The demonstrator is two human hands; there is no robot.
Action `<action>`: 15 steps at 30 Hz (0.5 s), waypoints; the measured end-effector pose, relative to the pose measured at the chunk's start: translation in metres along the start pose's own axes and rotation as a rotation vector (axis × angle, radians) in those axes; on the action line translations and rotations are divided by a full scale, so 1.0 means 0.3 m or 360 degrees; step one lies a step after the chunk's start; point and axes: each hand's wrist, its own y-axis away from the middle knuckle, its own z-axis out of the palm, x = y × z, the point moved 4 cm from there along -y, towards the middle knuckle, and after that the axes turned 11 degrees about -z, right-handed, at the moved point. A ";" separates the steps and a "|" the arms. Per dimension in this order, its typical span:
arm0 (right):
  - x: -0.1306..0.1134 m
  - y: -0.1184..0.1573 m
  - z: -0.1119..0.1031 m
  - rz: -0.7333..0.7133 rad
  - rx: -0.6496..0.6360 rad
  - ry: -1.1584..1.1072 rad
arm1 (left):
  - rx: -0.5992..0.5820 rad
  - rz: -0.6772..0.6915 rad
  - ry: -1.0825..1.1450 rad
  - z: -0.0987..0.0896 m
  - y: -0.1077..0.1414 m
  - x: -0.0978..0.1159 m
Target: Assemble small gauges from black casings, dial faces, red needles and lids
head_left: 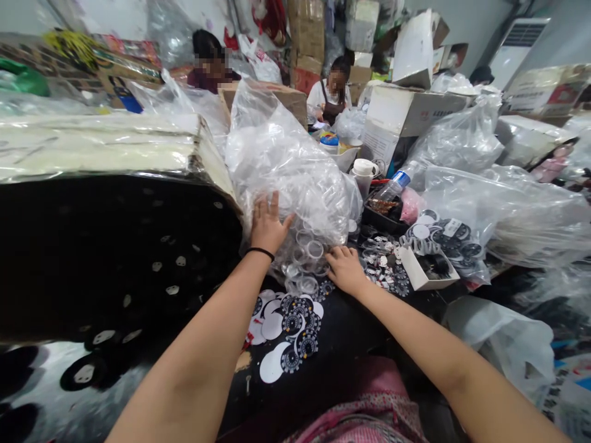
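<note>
A big clear plastic bag (295,166) stands upright on the black table, with clear plastic rings (314,249) spilling at its mouth. My left hand (268,224) lies against the bag's front, fingers spread and pointing up. Beside the rings, at the bag's lower right, rests my right hand (345,267); its fingers are partly bent over the tabletop, and nothing shows in its grasp. Printed black watch dials (292,323) and white discs (271,366) are heaped on the table just below the rings, between my forearms.
To the left, a large carton (92,147) lies open-sided, with black and white pieces inside. On the right are a small white box (431,267), a bag of printed discs (455,237), a lidded cup (364,172) and a plastic bottle (392,184). People (332,92) sit across the table.
</note>
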 end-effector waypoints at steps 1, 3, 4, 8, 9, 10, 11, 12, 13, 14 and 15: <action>0.001 0.009 -0.006 0.0027 0.0002 0.0000 | -0.0001 0.0002 0.0005 0.011 0.004 -0.001; -0.008 0.033 -0.024 0.0072 0.0021 -0.0013 | -0.0016 0.0011 0.0023 0.023 0.027 0.003; -0.020 0.048 -0.034 0.0082 0.0039 -0.0025 | -0.0029 0.0014 0.0036 0.023 0.043 0.007; -0.098 0.094 -0.037 0.0010 0.0079 -0.0108 | -0.0142 0.0027 0.0114 -0.030 0.139 0.013; -0.116 0.094 -0.022 -0.0041 0.0054 -0.0145 | -0.0185 0.0035 0.0144 -0.059 0.176 0.008; -0.131 0.088 -0.003 -0.0097 0.0015 -0.0188 | -0.0222 0.0039 0.0175 -0.093 0.221 -0.001; -0.140 0.075 0.019 -0.0148 -0.0027 -0.0232 | -0.0248 0.0034 0.0202 -0.131 0.277 -0.013; -0.143 0.057 0.038 -0.0186 -0.0064 -0.0274 | -0.0256 0.0017 0.0221 -0.171 0.343 -0.028; -0.140 0.035 0.053 -0.0204 -0.0089 -0.0311 | -0.0248 -0.0011 0.0226 -0.208 0.420 -0.042; -0.132 0.012 0.059 -0.0203 -0.0099 -0.0338 | -0.0232 -0.0045 0.0215 -0.238 0.507 -0.055; -0.121 -0.009 0.055 -0.0193 -0.0101 -0.0362 | -0.0219 -0.0073 0.0192 -0.260 0.602 -0.063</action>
